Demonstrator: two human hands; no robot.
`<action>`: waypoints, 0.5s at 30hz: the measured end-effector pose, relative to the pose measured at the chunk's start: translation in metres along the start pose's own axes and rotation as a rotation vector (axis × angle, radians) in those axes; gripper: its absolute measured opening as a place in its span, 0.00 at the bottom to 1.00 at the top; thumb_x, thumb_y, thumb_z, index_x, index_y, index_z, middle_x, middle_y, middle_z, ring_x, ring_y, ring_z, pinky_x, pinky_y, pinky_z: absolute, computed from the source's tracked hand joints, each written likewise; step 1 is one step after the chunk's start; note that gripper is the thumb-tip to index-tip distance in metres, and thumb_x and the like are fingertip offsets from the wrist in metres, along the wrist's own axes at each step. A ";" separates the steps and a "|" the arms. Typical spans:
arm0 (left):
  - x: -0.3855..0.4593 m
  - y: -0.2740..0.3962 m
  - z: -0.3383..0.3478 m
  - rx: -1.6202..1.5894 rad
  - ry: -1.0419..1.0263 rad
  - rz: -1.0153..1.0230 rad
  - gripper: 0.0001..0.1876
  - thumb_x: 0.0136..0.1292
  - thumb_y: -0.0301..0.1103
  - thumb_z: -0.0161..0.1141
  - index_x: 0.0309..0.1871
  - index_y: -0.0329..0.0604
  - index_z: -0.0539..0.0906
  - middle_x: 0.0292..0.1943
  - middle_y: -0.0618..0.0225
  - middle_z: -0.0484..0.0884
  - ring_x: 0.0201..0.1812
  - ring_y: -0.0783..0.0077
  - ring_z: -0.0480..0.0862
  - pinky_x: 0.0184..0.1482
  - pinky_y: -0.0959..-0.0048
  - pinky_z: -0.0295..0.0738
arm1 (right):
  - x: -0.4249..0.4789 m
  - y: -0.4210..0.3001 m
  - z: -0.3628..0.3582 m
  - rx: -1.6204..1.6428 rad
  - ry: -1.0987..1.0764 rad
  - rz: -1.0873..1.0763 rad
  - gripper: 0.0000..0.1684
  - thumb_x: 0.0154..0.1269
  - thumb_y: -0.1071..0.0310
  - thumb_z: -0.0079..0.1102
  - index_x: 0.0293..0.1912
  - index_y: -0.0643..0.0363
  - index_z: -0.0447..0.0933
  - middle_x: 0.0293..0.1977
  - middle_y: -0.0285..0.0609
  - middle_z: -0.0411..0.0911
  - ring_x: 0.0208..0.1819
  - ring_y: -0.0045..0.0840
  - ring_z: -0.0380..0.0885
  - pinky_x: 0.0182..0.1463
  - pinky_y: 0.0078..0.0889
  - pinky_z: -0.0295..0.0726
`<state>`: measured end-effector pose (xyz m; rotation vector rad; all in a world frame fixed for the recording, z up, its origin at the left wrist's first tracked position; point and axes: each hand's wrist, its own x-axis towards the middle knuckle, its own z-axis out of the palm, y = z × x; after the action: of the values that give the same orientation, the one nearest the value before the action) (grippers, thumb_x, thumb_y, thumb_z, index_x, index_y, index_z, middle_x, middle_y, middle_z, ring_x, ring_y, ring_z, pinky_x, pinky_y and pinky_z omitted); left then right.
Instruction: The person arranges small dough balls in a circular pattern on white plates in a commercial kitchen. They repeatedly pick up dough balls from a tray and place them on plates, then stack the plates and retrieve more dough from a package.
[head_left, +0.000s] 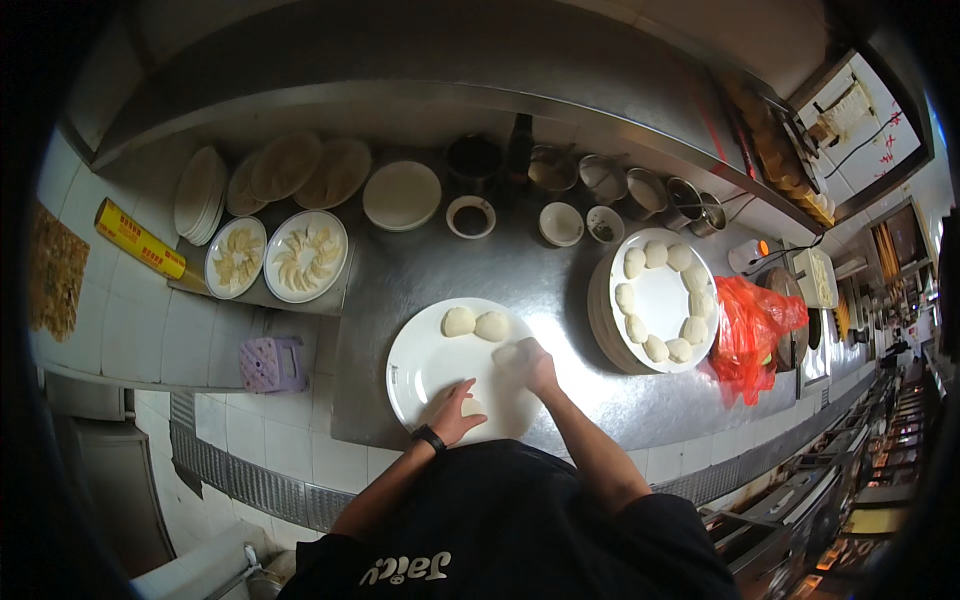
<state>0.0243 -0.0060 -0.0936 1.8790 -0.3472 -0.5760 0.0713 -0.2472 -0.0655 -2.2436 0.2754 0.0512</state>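
Observation:
A large white plate (409, 375) lies before me on the steel worktop. Two round white dough pieces (474, 323) sit side by side near its far rim. My left hand (452, 417), with a dark band at the wrist, curves its thumb and fingers around another dough piece (472, 407) at the near part of the plate. Over the plate's right side, my right hand (540, 369) grips a blurred white dough piece (510, 358); its fingertips are partly hidden.
To the right, stacked plates (600, 315) carry a ring of dough pieces (696, 328) beside a red plastic bag (754, 330). Two plates of dumplings (306, 256) stand left. Bowls (561, 224), metal pots (601, 178) and stacked plates (402, 195) line the back under a steel shelf (450, 94).

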 end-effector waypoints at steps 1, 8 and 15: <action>-0.001 -0.005 -0.003 0.010 0.003 0.001 0.44 0.55 0.34 0.77 0.74 0.38 0.65 0.67 0.53 0.72 0.63 0.60 0.78 0.66 0.62 0.73 | 0.003 0.001 -0.003 -0.047 0.011 -0.031 0.20 0.57 0.70 0.70 0.50 0.62 0.79 0.39 0.52 0.83 0.40 0.41 0.84 0.44 0.41 0.83; -0.006 -0.007 -0.008 -0.008 0.072 -0.033 0.30 0.57 0.39 0.77 0.60 0.38 0.79 0.56 0.59 0.83 0.59 0.63 0.81 0.62 0.66 0.75 | 0.006 -0.024 -0.012 -0.285 0.043 -0.019 0.15 0.55 0.71 0.65 0.45 0.61 0.81 0.39 0.55 0.83 0.42 0.50 0.82 0.48 0.48 0.81; -0.005 0.003 -0.009 -0.083 0.140 -0.048 0.22 0.60 0.42 0.75 0.51 0.40 0.84 0.48 0.58 0.86 0.50 0.61 0.85 0.55 0.65 0.80 | -0.001 -0.023 -0.008 -0.166 0.230 -0.024 0.16 0.55 0.71 0.67 0.46 0.61 0.80 0.41 0.55 0.81 0.45 0.47 0.80 0.51 0.48 0.79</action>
<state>0.0248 0.0026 -0.0868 1.8400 -0.1839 -0.4807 0.0751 -0.2392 -0.0433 -2.4199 0.3796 -0.2048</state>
